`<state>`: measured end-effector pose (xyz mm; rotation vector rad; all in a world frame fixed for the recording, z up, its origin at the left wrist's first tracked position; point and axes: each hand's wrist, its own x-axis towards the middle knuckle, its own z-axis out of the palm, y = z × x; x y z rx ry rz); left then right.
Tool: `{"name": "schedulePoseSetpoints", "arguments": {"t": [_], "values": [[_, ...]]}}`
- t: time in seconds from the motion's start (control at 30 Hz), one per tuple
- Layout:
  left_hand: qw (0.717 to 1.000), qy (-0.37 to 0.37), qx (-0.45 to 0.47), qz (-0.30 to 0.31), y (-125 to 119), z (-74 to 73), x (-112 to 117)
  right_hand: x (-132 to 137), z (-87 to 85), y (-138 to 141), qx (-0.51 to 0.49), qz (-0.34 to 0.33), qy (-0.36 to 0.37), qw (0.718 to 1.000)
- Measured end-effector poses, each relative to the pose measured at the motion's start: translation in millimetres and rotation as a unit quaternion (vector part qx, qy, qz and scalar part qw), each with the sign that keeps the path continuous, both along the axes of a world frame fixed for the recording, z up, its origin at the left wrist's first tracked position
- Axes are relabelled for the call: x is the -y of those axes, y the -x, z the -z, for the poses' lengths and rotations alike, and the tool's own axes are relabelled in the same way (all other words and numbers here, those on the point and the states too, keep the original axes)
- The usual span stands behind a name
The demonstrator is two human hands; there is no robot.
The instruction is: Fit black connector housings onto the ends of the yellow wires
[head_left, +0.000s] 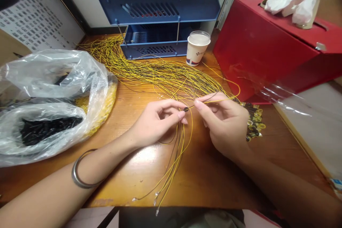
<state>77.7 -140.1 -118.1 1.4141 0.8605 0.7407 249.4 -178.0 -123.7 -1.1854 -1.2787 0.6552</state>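
Observation:
My left hand pinches a small black sleeve between thumb and forefinger. My right hand is closed on a yellow wire, its end meeting the black sleeve. A big bundle of yellow wires spreads over the wooden table behind my hands. Several wires hang from my left hand down toward the table's near edge. A metal bangle circles my left wrist.
A clear plastic bag at left holds black sleeves and yellow pieces. A blue stacked tray rack and a paper cup stand at the back. A red box with white tissue sits at right; small black-yellow parts lie beside my right hand.

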Motion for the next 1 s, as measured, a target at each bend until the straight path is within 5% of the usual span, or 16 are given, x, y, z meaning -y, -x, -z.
{"name": "schedulePoseSetpoints", "arguments": {"t": [0.47, 0.73, 1.0], "values": [[0.999, -0.039, -0.008, 0.027, 2.9, -4.2, -0.8, -3.0, 4.7, 1.6, 0.025, -0.071, 0.081, 0.994], [0.999, -0.029, -0.011, 0.023, 2.3, -4.1, -0.6, -0.2, -0.3, 1.2, -0.05, -0.011, 0.04, 0.998], [0.999, -0.031, 0.001, 0.032, 3.9, -1.0, -0.5, -2.6, 3.3, 1.3, -0.008, -0.084, 0.12, 0.989]]}}
